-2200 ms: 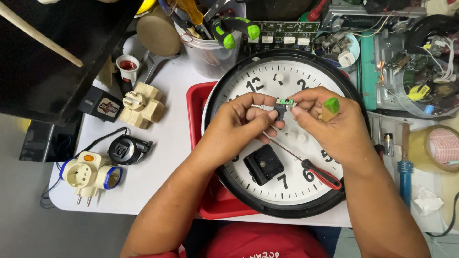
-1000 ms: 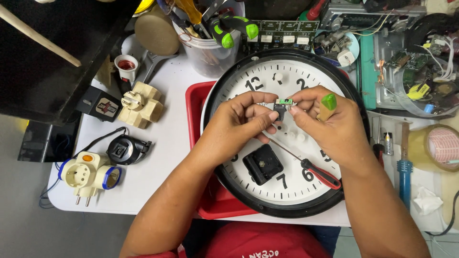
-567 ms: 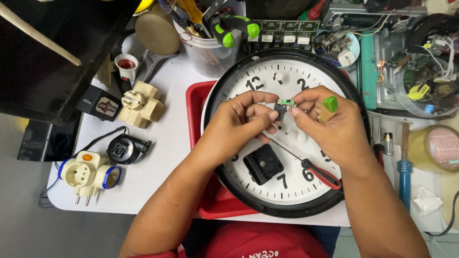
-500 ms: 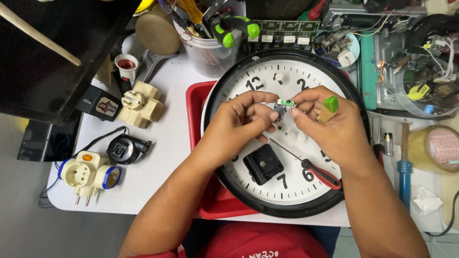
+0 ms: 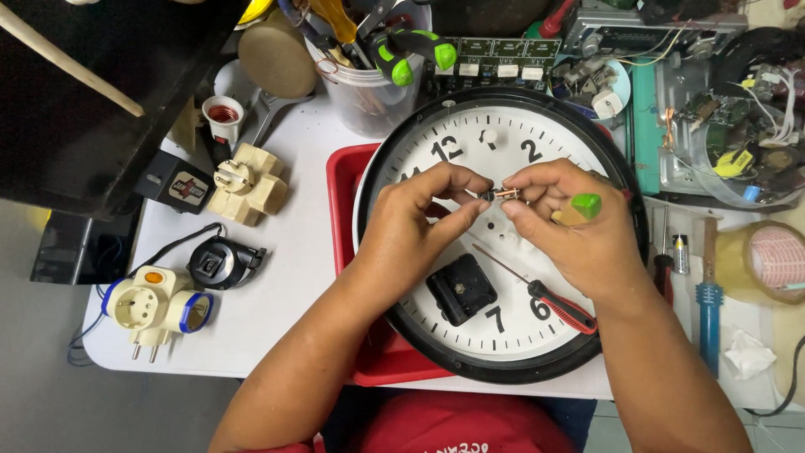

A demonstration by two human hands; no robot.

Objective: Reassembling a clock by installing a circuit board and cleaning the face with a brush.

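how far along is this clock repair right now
Done, apparently: the black movement module is out and lies loose on the wall clock face, beside a red-handled screwdriver. In hand: the left hand and right hand pinch a small metal part between their fingertips above the dial. Left: no hands show on the dial, and the module is not mounted.

Both forearms rise from the lower edge and converge over the wall clock (image 5: 495, 243). The left hand (image 5: 415, 222) and right hand (image 5: 579, 226) meet above its centre, knuckles up, thumbs and forefingers pinched together, fingertips nearly touching each other.
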